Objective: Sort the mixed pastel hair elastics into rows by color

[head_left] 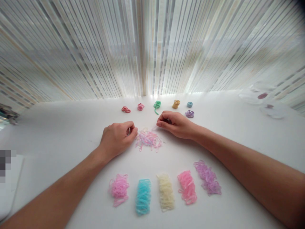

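Observation:
A loose pile of pale pink, lilac and white rubber bands (149, 140) lies on the white table between my hands. At its left edge, my left hand (119, 135) is closed in a pinch, thumb against forefinger; what it holds, if anything, is too small to make out. My right hand (175, 124) hovers just above and right of the pile, also pinching. A thin pale rubber band (154, 128) shows faintly at its fingertips. Behind that hand are a green coil with a loose tail (157, 104) and a purple coil (190, 114).
Nearer me sit bundles of bands: light pink (119, 188), turquoise (143, 196), cream (166, 192), pink (187, 187) and purple (208, 177). Red (125, 109), pink (140, 107), yellow (176, 104) and blue (189, 104) coils stand along the back, before a striped curtain (152, 47).

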The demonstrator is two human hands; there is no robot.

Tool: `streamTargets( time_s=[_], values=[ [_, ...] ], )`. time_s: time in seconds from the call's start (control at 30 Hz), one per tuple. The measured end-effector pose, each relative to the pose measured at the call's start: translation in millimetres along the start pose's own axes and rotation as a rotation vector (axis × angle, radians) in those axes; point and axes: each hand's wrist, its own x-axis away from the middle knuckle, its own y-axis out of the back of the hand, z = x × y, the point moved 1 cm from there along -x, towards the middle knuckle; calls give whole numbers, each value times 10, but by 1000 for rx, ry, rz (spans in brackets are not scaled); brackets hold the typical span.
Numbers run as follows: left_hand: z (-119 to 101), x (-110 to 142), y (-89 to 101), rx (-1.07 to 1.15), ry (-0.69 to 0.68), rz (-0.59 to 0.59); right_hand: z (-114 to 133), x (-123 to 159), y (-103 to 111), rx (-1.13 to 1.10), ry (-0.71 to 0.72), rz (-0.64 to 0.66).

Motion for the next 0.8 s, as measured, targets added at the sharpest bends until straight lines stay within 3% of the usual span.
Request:
streamTargets(
  time_s=[0.8],
  values=[
    [1,2,-1,-1,-5,0,18,4,-13,-12,-22,5]
  ],
)
